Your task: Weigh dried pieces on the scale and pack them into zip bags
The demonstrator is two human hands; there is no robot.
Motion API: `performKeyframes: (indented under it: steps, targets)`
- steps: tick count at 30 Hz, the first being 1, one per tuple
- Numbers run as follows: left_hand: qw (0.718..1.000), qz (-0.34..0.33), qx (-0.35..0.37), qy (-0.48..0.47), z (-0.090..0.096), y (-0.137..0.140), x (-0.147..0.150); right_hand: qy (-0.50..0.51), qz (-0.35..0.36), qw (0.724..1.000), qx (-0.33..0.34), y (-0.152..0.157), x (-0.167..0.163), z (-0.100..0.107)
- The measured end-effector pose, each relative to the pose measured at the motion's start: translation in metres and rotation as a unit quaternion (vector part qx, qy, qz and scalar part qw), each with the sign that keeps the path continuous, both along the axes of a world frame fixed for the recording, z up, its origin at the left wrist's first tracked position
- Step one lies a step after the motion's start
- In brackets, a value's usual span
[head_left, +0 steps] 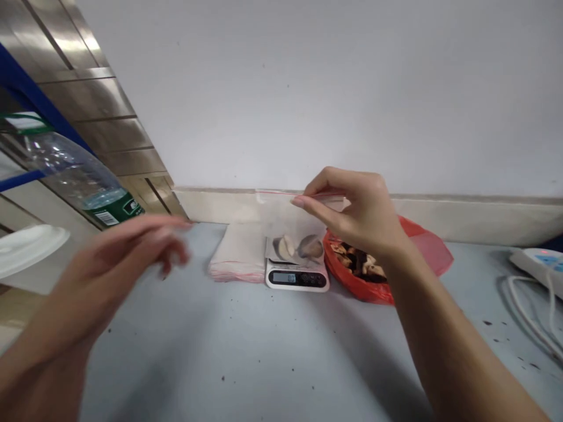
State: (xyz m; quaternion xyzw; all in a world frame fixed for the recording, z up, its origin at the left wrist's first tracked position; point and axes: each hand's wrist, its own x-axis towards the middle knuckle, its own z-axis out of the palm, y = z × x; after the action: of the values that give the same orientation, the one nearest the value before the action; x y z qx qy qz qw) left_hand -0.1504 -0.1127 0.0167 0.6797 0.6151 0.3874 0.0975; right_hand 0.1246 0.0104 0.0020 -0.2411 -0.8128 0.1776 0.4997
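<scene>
My right hand (352, 208) pinches the top edge of a clear zip-lock bag (281, 217) with a red seal line. A few pale and brown pieces (310, 247), resembling dried mushroom slices, show at its bottom. The bag hangs upright over a small white digital scale (297, 287); whether it touches the platform I cannot tell. The scale's display seems to read zero. Blurred by motion, my left hand (145, 252) is in the air at the left, fingers apart and bent, holding nothing. Beside the scale lies a stack of flat zip-lock bags (240, 252).
Right of the scale, a red plastic bag (373, 293) holds more dark and pale pieces (358, 264). A plastic bottle (74, 167) and a white lid-like object (33, 249) are at the left. A white device (539, 266) with a cable (523, 310) lies far right. Dark crumbs dot the grey table (259, 340); a wall (308, 99) stands behind.
</scene>
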Motion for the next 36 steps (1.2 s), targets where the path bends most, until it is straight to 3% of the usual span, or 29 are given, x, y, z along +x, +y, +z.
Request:
performKeyframes:
  steps: [4,8,12,16,26,36]
  targets:
    - [0.995,-0.075,-0.008,-0.058,0.016,0.054,0.033,-0.014,-0.024,1.0,-0.01,0.0,0.0,-0.002]
    - [0.986,-0.123,-0.057,-0.096,0.016,0.088,0.052,-0.012,-0.036,0.999,-0.015,0.003,0.0,-0.005]
    - [0.984,-0.125,-0.072,-0.108,0.015,0.09,0.047,-0.002,-0.044,0.999,-0.031,0.003,0.001,-0.006]
    - [0.978,-0.174,-0.094,-0.074,0.015,0.093,0.044,0.004,-0.049,0.998,-0.041,0.002,0.004,-0.004]
    - [0.97,-0.237,-0.031,0.047,0.013,0.092,0.063,-0.167,-0.005,0.98,-0.105,-0.004,0.016,0.009]
    - [0.96,-0.256,-0.02,0.109,0.015,0.085,0.071,-0.163,0.029,0.979,-0.12,-0.012,0.008,0.01]
